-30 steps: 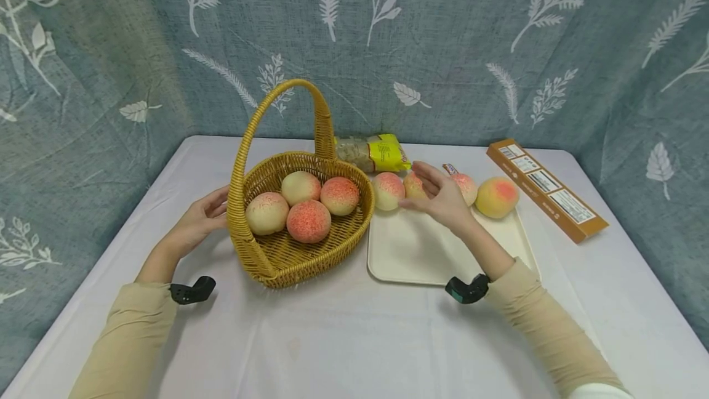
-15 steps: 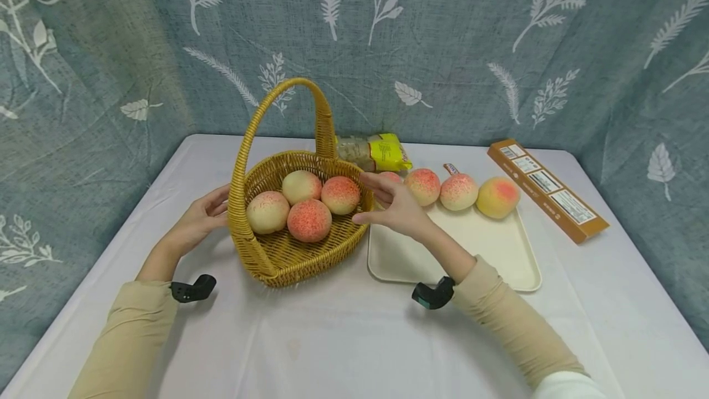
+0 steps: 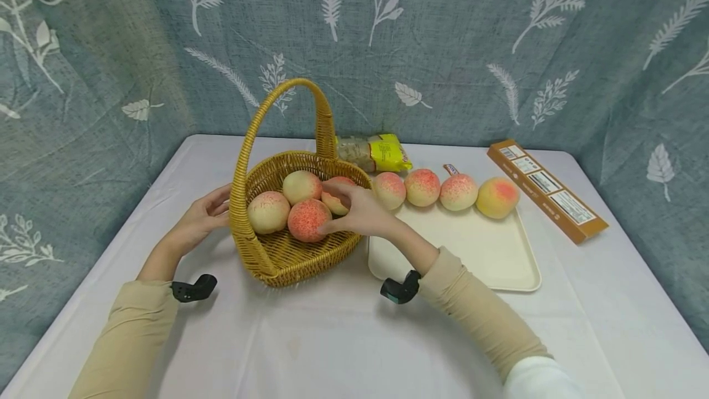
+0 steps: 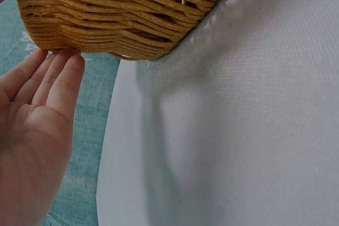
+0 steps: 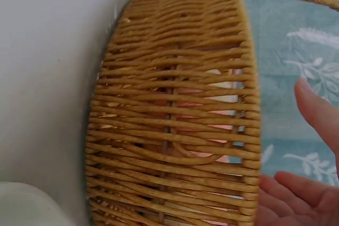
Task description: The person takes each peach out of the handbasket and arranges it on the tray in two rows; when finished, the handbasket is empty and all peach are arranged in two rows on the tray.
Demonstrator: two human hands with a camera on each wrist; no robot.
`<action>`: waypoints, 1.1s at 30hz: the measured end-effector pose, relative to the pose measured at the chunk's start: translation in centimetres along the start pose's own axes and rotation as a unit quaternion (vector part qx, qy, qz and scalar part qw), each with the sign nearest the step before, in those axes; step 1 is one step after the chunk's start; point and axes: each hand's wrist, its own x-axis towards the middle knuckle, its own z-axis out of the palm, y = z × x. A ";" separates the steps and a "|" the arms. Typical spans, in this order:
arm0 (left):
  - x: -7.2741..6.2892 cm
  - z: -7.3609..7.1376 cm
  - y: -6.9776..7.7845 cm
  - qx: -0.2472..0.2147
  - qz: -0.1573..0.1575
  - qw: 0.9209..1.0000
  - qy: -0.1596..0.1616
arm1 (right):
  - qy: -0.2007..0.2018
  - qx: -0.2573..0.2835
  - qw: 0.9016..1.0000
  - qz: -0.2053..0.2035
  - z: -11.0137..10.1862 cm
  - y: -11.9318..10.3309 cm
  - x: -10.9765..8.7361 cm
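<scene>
In the head view, a brown wicker basket (image 3: 310, 266) with a tall arched handle stands left of the middle. It holds several peaches: a pale one (image 3: 301, 188) at the back, a speckled one (image 3: 268, 212) at left, a red one (image 3: 308, 220) in front, and one at right (image 3: 337, 202) partly hidden. My left hand (image 3: 194, 221) touches the basket's left side with extended fingers, seen also on the weave in the left wrist view. Over the basket's right rim reaches my right hand (image 3: 362, 209), its thumb by the red peach and its fingers over the right one. Contact with either is unclear.
Right of the basket lies a cream tray (image 3: 460, 257), with several more peaches (image 3: 458, 192) in a row along its back edge. Behind are a yellow and clear bag (image 3: 373, 153) and a small wrapped snack (image 3: 451, 169). A long brown box (image 3: 548, 191) lies at far right.
My right hand has moved left from above the tray's peaches, across the basket's rim, to the peaches inside. The left hand and the basket have stayed in place.
</scene>
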 end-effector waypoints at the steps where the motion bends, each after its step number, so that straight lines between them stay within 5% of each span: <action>1: 0.0 0.0 0.0 -0.003 0.000 1.000 0.000 | -0.006 -0.015 1.000 0.004 0.1 0.0 0.3; 13: -0.1 -0.1 -0.1 -0.005 -0.004 1.000 -0.002 | -0.050 -0.026 0.998 0.024 1.2 0.0 2.8; 33: -0.1 0.0 0.1 -0.014 -0.007 1.000 -0.005 | -0.050 -0.138 0.988 0.041 2.4 -0.3 4.5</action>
